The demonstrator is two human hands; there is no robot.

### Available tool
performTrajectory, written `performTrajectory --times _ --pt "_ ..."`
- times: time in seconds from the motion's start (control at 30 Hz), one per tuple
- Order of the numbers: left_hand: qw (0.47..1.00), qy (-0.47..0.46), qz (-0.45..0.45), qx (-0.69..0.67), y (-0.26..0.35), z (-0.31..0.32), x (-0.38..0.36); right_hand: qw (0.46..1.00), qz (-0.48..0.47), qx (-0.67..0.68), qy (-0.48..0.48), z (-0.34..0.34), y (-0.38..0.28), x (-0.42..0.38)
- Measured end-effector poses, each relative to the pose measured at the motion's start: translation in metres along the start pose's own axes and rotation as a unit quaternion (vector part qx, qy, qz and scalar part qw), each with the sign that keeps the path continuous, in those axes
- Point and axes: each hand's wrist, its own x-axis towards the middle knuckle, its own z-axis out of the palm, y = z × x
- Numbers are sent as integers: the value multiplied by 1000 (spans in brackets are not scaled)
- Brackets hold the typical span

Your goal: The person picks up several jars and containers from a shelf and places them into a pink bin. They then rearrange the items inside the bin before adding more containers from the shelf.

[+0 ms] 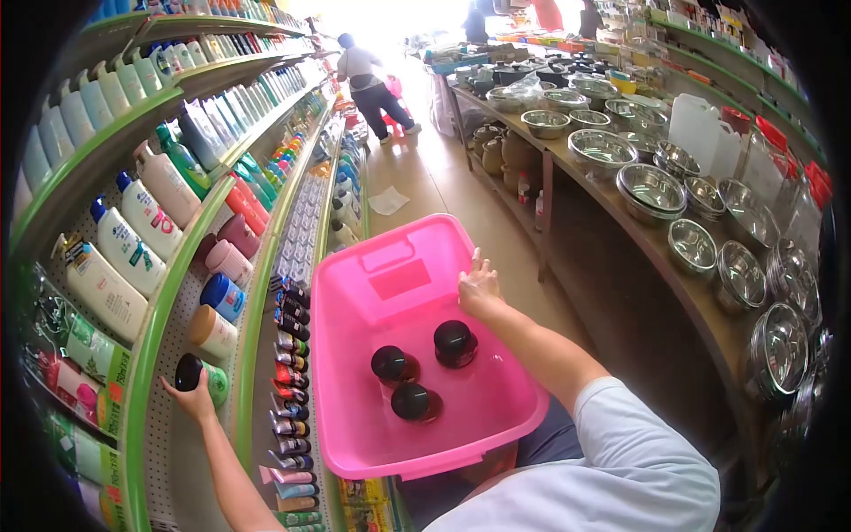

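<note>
My left hand [193, 401] is at a lower shelf on the left, its thumb and fingers around the black lid of a green jar [217, 385]. My right hand [480, 285] grips the right rim of a pink plastic tub [332, 372], which is tilted in front of my body. Inside the tub are three jars with black lids: one jar [455, 344] towards the right, another jar [390, 364] to its left, and a third jar [413, 402] nearer to me. Beside the green jar stands a white jar with a tan lid [213, 332].
Shelves on the left carry pump bottles [105, 284], a blue jar [222, 297] and rows of tubes [292, 426]. Metal bowls [651, 192] crowd a table on the right. Along the aisle, a person [368, 84] stands near a paper scrap [388, 201].
</note>
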Motion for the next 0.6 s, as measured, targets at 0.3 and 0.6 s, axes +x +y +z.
performTrajectory --times 0.3,0.6 --pt "954 -5 300 23 53 -51 -56 1000 13 -15 -9 -12 -1 -5" --pt "882 -104 451 -86 150 -52 -108 999 -2 35 -29 -17 -1 -7"
